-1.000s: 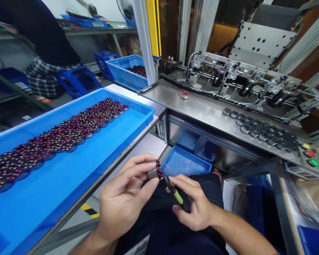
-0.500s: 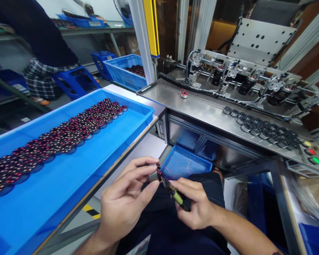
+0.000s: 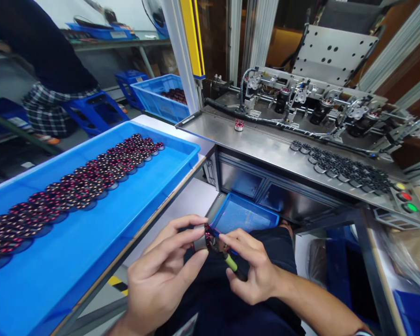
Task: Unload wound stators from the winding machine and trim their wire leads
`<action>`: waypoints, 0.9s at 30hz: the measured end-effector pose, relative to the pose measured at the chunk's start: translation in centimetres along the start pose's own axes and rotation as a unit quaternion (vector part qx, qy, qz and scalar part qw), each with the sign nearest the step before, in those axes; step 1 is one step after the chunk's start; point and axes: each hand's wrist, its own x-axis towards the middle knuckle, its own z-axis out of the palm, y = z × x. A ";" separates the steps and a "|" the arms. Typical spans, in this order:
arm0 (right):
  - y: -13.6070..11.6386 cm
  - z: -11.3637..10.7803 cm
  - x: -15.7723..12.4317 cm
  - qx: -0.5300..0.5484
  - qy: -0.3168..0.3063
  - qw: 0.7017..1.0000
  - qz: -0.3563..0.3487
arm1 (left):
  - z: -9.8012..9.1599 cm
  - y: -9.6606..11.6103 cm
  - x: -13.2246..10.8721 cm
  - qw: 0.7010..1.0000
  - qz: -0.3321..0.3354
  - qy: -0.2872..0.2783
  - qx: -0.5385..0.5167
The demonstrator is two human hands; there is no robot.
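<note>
My left hand [image 3: 164, 275] pinches a motor stator [image 3: 200, 238] between thumb and fingers, its wound side with dark red copper wire turned to the right. My right hand [image 3: 254, 266] is closed around a pair of pliers [image 3: 231, 262] with green-and-black handles. The tips of the pliers are at the wound face of the stator; whether they touch a wire is too small to tell. Both hands are above my lap. To the left, a long blue tray [image 3: 133, 205] bears many rows of similar stators [image 3: 80, 179] with reddish windings.
A metal bench [image 3: 266, 144] ahead carries one red-wound stator [image 3: 239, 125] and a cluster of black-topped stators [image 3: 346, 168]. Behind stands a winding machine [image 3: 318, 102]; button box [image 3: 406, 196] at right. A blue bin [image 3: 243, 212] lies below. A person [image 3: 49, 60] sits at far left.
The pliers have shifted slightly down against the stator, and my right fingers have opened a little around the handles. The view has moved slightly.
</note>
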 end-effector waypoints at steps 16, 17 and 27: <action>0.3 0.0 -0.3 -0.016 0.028 0.999 -0.023 | 0.3 0.0 0.1 0.998 0.024 -0.021 0.046; 0.2 0.0 -0.4 -0.016 0.028 0.999 -0.019 | 0.4 0.0 0.1 0.999 0.022 -0.016 0.035; -0.7 -0.1 -0.9 -0.007 0.025 1.000 0.012 | 0.5 -0.1 -0.6 1.000 0.005 0.008 0.022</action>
